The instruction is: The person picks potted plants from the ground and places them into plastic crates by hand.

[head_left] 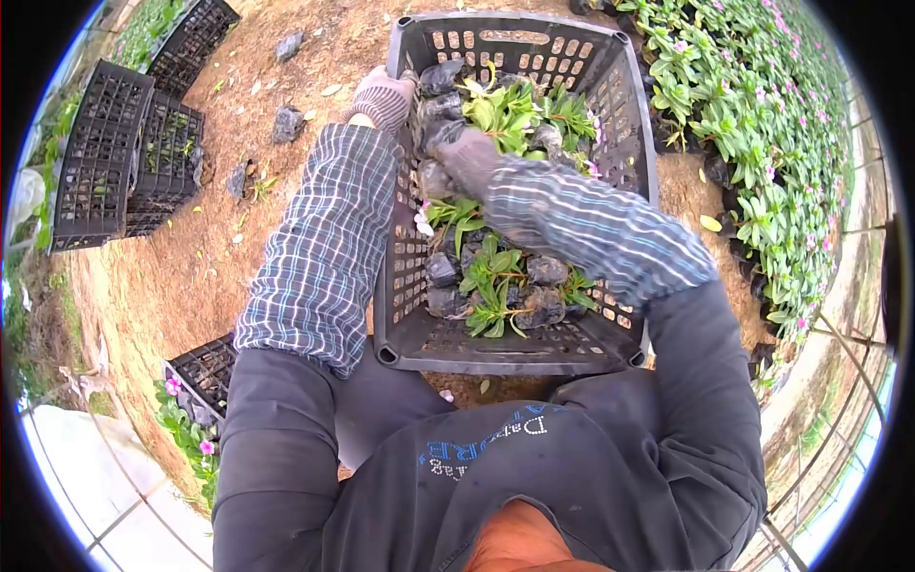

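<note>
A black plastic crate (510,357) stands in front of me, holding several seedlings in dark soil-filled bags, many lying on their sides. My left hand (389,93), in a knit-cuffed glove, is closed at the crate's left rim near the far corner; its fingertips are partly hidden. Inside the crate, my gloved right hand (467,160) has its fingers curled round a dark seedling bag (440,132) by the left wall. Leafy green seedlings (500,114) lie beyond that hand, and more bagged plants (496,286) lie nearer me.
Rows of pink-flowered plants (753,133) line the right side. Black crates (100,153) stand at the far left, and another crate (205,377) holds plants by my left elbow. A few loose soil bags (288,124) lie on the brown dirt ground (229,286).
</note>
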Tool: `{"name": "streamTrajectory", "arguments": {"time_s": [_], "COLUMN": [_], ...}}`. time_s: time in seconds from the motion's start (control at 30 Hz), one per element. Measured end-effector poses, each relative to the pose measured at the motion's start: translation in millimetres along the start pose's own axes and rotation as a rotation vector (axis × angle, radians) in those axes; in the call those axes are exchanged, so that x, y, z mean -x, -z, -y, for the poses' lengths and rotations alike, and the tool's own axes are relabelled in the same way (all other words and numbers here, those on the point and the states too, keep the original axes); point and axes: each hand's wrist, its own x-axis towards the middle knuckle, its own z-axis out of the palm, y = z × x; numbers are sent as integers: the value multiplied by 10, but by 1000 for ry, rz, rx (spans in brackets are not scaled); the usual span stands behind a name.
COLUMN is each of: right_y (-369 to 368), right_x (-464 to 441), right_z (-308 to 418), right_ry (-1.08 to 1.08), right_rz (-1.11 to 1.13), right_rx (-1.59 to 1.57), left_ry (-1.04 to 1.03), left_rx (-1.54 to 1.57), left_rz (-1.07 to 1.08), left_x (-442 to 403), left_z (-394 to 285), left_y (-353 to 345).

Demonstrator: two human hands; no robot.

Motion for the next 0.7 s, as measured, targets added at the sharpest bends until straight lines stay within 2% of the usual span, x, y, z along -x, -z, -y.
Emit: {"name": "streamTrajectory", "arguments": {"time_s": [0.03,0.07,0.1,0.13,0.17,0.2,0.23,0.27,0.3,0.33,0.37,0.43,0.47,0.5,0.53,0.57,0.6,0.63,0.67,0.7], "right_y": [-477,-181,-86,209,-6,-191,84,326,785,1108,1319,1498,1437,1253,1015,732,516,264,173,51], "right_x": [-214,-131,-159,58,-22,-141,-17,148,410,797,1229,2076,2507,2978,3509,4031,4550,5040,5385,5670], "right_z": [-137,93,188,231,50,-235,-210,-131,-168,-216,-246,-513,-697,-945,-1184,-1324,-1322,-1288,-1158,-1043], "right_ry": [-445,-460,-740,-597,-105,332,229,-403,-381,-406,-398,-560,-709,-812,-1098,-1371,-1605,-1796,-2014,-2163], "right_rz": [119,14,18,70,6,18,-122,-254,-140,-326,-513,-798,-903,-948,-927,-870,-699,-611,-447,-383], "right_rx": [-817,-477,-626,-1050,-471,145,54,-482,-492,-530,-559,-630,-431,-400,-400,-188,-4,-16,3,-13], "left_ry": [57,108,-193,-330,-418,-433,-349,-265,-69,52,147,143,211,287,281,278,296,298,229,158], "left_rx": [-48,-97,-243,-399,-42,101,173,380,392,407,515,348,381,411,418,425,421,408,454,503], "left_rz": [11,27,-4,69,91,81,163,228,263,298,326,292,315,337,303,264,242,254,295,337], "left_x": [70,92,-157,-163,-297,-516,-315,77,-178,-194,-484,-386,-402,-439,-617,-793,-529,-372,-251,-167], "left_z": [-76,-155,192,286,490,740,505,110,313,281,547,438,405,420,606,774,615,504,421,351], "left_y": [80,102,-67,-48,-177,-267,-84,95,37,74,-14,107,125,124,105,71,94,134,179,201]}}
